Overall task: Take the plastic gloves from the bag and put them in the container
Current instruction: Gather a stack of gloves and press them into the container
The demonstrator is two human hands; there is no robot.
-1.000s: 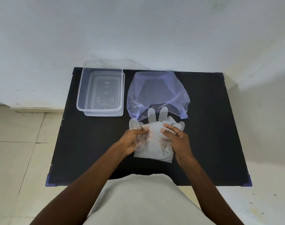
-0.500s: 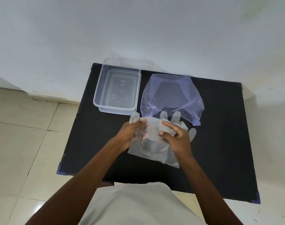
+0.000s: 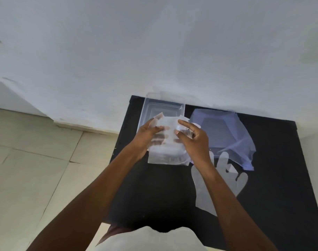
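My left hand [image 3: 147,136] and my right hand [image 3: 194,140] both grip a folded clear plastic glove [image 3: 168,153], held in the air over the near end of the clear rectangular container [image 3: 163,105]. The container stands at the table's far left corner, against the wall. A translucent bluish plastic bag [image 3: 225,134] lies flat to the right of it. Another clear glove [image 3: 219,180] lies spread on the black table, below the bag and partly hidden by my right forearm.
The black table [image 3: 274,205] stands against a white wall [image 3: 154,51]. Beige floor tiles [image 3: 36,169] lie to the left of the table. My light shirt shows at the bottom edge.
Both hands lifted one glove up and to the left, over the container. The other glove stayed on the table. The camera swung left and tilted.
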